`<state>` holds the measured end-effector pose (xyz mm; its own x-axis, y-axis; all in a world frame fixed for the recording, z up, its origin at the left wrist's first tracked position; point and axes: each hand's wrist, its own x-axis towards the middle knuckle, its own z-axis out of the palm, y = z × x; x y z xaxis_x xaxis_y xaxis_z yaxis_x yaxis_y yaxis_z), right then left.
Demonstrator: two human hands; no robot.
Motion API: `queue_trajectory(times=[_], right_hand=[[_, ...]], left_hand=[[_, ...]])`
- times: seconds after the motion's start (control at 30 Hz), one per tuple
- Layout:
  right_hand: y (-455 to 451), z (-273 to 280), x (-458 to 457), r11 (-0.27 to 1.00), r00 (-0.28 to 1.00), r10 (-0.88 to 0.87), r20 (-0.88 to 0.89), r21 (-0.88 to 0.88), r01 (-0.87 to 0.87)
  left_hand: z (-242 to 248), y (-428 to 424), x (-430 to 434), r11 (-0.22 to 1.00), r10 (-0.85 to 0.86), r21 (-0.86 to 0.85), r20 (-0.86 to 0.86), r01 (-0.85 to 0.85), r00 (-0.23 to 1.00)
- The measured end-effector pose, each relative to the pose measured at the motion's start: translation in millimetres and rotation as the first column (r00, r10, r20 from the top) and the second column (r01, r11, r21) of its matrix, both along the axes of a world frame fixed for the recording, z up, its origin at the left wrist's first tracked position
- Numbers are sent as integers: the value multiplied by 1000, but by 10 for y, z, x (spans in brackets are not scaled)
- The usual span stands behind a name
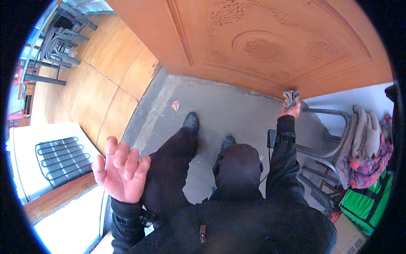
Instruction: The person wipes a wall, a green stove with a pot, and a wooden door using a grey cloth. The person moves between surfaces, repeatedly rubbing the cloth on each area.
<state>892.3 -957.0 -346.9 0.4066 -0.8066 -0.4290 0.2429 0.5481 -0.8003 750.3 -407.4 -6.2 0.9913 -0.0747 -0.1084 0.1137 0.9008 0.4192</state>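
Observation:
My right hand (291,110) grips a crumpled grey cloth (291,97) at the lower edge of an orange-brown door (203,60) with embossed flower patterns. The cloth appears to touch the door near its lower right part. My left hand (122,170) is raised palm up, fingers apart and slightly curled, holding nothing. It is beside my left thigh, in front of a white appliance with a black condenser coil (65,160).
A grey metal chair frame (344,139) with folded cloths (368,149) stands at right, above a green bag (368,200). Grey concrete floor (222,98) lies under my feet, with a small scrap (175,106) on it. Stacked metal chairs (63,47) stand on orange tiles at upper left.

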Motion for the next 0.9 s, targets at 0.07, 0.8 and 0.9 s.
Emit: queue_trajectory(times=[0.07, 0.8, 0.9], right_hand=[[32, 9, 30, 986, 994, 27, -109, -161, -45], [1391, -660, 736, 760, 812, 410, -415, -336, -556], [96, -531, 411, 919, 886, 110, -451, -294, -264]], left_hand=[[100, -56, -23, 999, -40, 38, 15, 39, 999], [26, -393, 269, 951, -256, 119, -208, 284, 944], [10, -403, 268, 954, -248, 113, -222, 277, 943]])
